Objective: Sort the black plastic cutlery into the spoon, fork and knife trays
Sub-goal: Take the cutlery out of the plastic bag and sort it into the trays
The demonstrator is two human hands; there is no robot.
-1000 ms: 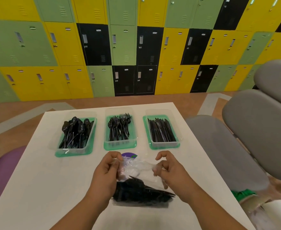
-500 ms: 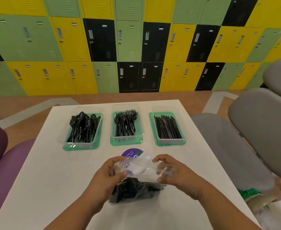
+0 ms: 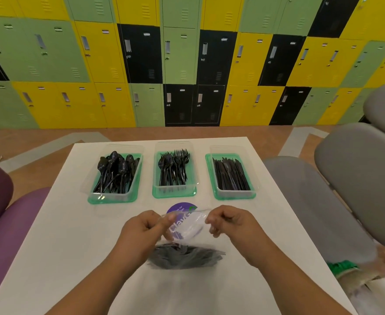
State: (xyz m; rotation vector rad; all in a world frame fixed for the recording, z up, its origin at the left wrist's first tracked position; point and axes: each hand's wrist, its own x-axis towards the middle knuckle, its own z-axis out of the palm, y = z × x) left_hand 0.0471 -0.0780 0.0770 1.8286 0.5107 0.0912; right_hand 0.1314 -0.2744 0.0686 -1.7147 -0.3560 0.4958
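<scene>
Wider goes the crinkly clear bag (image 3: 188, 223), stretched thin between both hands! Left hand (image 3: 141, 233) and right hand (image 3: 232, 222) each pinch its rim, fingers curled tight. Black cutlery (image 3: 184, 258) sits blurred in the bag's bottom on the smooth white table (image 3: 62, 246), just short of the green spoon tray (image 3: 109, 200), fork tray (image 3: 174, 194) and knife tray (image 3: 234, 195).

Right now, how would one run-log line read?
left hand: pinches clear bag | right hand: pinches clear bag | black cutlery: inside clear bag | spoon tray, fork tray, knife tray: stocked
</scene>
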